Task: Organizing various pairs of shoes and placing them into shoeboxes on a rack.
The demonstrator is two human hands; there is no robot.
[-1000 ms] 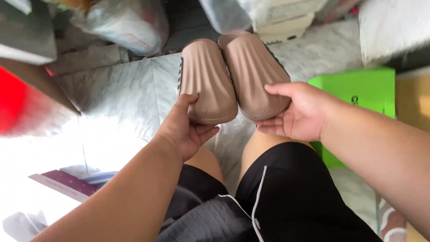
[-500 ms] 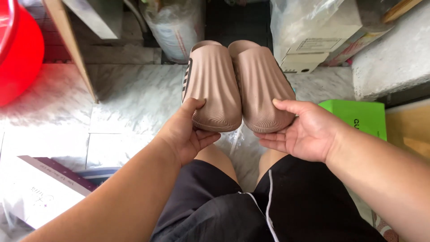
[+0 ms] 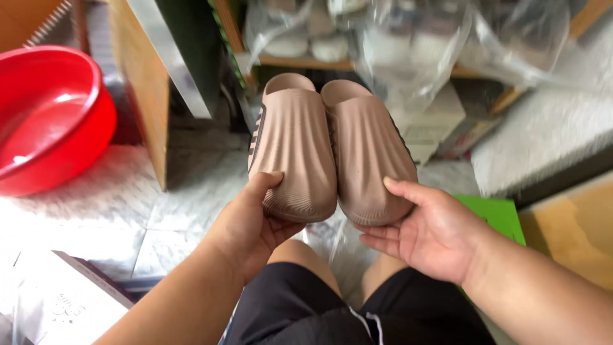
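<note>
Above the person's knees, head view: both hands hold a pair of slip-on shoes side by side, toes toward the camera, heels away. Left hand [image 3: 252, 223] is closed around the toe of the left shoe [image 3: 292, 150], thumb on top, fingers under. Right hand [image 3: 431, 233] cups the toe of the right shoe [image 3: 370, 156] from below, thumb along its upper edge. The shoes touch along their inner sides.

Step in hand, as judged: holding the pair up together for inspection. A next move would call for keeping both grips even so the shoes stay paired.

Appearance: dusty pink-brown, moulded, fine lengthwise ribs, dark stripes on the outer sides. Material is probably soft foam; motion blur limits certainty.

Surroundings: red basin [image 3: 45, 115] far left on the tiled floor [image 3: 191, 198], green box [image 3: 501, 217] right, black shorts [image 3: 306, 313] below.
</note>
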